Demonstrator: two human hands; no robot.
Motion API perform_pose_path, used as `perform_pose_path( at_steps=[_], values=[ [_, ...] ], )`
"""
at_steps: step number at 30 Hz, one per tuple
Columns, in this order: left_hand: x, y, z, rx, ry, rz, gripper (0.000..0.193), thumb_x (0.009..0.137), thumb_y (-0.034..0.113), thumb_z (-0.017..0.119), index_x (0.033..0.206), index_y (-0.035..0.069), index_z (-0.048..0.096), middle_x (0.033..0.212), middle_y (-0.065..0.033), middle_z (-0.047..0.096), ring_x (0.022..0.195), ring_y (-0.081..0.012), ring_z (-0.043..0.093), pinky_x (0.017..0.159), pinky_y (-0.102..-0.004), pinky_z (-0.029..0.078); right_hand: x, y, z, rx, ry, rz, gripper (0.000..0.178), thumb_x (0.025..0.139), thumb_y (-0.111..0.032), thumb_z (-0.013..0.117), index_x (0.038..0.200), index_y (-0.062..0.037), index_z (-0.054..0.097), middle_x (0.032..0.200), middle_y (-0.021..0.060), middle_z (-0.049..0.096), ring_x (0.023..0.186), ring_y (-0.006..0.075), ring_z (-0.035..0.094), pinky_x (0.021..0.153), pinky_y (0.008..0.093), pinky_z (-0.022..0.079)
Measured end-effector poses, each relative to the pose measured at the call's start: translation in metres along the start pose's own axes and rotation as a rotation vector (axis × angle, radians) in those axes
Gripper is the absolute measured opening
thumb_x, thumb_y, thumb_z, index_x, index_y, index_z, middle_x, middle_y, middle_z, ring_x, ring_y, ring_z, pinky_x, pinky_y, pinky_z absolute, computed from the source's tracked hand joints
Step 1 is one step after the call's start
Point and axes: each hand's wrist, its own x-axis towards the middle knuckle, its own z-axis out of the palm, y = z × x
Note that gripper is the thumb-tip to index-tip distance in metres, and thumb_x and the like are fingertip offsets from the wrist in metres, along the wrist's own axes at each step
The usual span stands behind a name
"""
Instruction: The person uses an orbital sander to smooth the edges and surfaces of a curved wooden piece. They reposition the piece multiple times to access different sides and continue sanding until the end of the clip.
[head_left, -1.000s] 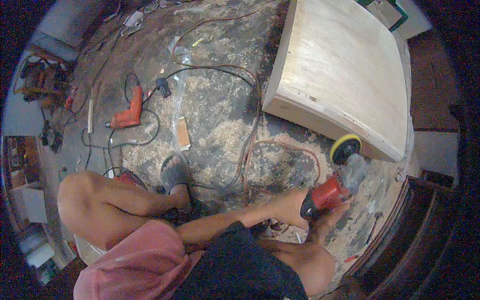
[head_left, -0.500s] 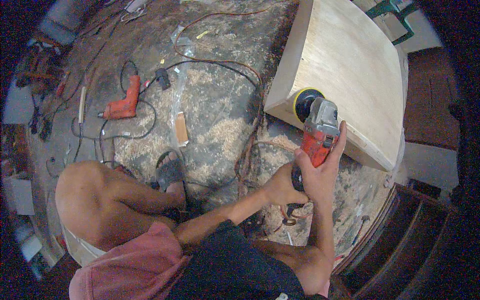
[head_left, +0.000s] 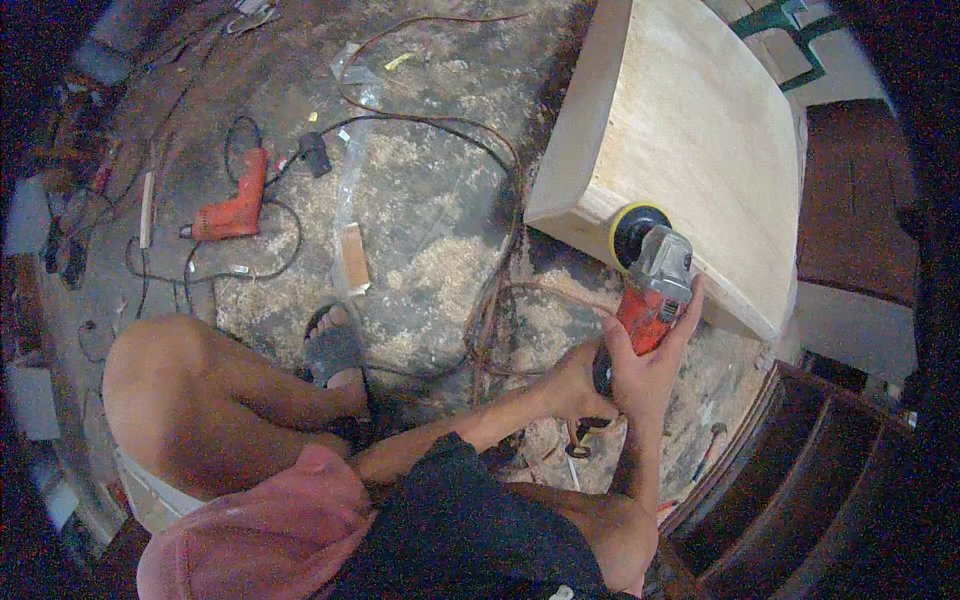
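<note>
My right hand point(head_left: 648, 378) is wrapped round the red and grey body of an angle grinder point(head_left: 648, 315). Behind it, my left hand point(head_left: 580, 385) is closed on the grinder's black rear end. A round black pad point(head_left: 632, 232) with a yellow rim is fitted at the tool's head and meets the near edge of a pale wooden box-like piece point(head_left: 700, 150). This piece stands at the upper right, with a broad, slightly curved top face. The pad's contact side is mostly hidden from view.
An orange-red drill point(head_left: 236, 205) lies on the dusty floor at the left with its black cable looped. Orange and black cords point(head_left: 515, 190) run across the middle. A small wood offcut point(head_left: 355, 258) lies near my sandalled foot point(head_left: 335, 345). Dark wooden shelving point(head_left: 790, 480) stands at the lower right.
Both hands and the grinder have shifted right and slightly nearer along the wooden piece's edge. The whole view has also shifted a little. My grip looks the same.
</note>
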Motion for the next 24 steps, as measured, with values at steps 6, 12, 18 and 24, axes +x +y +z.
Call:
perform_pose_path(
  at_steps=[6, 12, 18, 24],
  values=[
    [0.001, -0.007, -0.015, -0.004, 0.114, 0.125, 0.087, 0.059, 0.02, 0.091, 0.137, 0.003, 0.056, 0.123, -0.0155, 0.07, 0.113, -0.0312, 0.068, 0.1, -0.0421, 0.052, 0.005, -0.009, 0.011, 0.005, -0.071, -0.006, 0.111, 0.08, -0.008, 0.08, 0.166, -0.0053, 0.009, 0.16, 0.0295, 0.031, 0.148, 0.0392, 0.037, 0.123, 0.0469, 0.031],
    [0.003, -0.008, -0.015, 0.058, 0.028, 0.065, 0.099, 0.056, 0.024, 0.093, 0.144, 0.004, 0.053, 0.136, -0.0155, 0.065, 0.127, -0.0322, 0.062, 0.112, -0.0436, 0.045, 0.006, 0.006, 0.015, -0.04, -0.038, -0.063, 0.111, 0.08, -0.009, 0.081, 0.165, -0.0052, 0.01, 0.161, 0.0267, 0.031, 0.147, 0.0373, 0.039, 0.122, 0.0463, 0.032],
    [0.001, -0.009, -0.014, 0.145, -0.086, -0.015, 0.09, 0.058, 0.025, 0.092, 0.139, 0.004, 0.057, 0.134, -0.0148, 0.067, 0.125, -0.0333, 0.063, 0.112, -0.044, 0.045, -0.006, 0.013, 0.012, -0.055, -0.014, -0.027, 0.113, 0.078, -0.01, 0.082, 0.165, -0.0049, 0.01, 0.161, 0.0258, 0.033, 0.147, 0.0386, 0.04, 0.121, 0.0466, 0.033],
    [0.0, -0.017, -0.021, 0.039, 0.044, 0.104, 0.09, 0.06, 0.023, 0.091, 0.14, 0.005, 0.056, 0.135, -0.0144, 0.066, 0.126, -0.0326, 0.062, 0.111, -0.043, 0.046, -0.001, 0.012, 0.022, -0.046, -0.066, -0.038, 0.112, 0.078, -0.009, 0.082, 0.164, -0.0048, 0.01, 0.161, 0.026, 0.032, 0.146, 0.0394, 0.039, 0.121, 0.0468, 0.034]
  ],
)
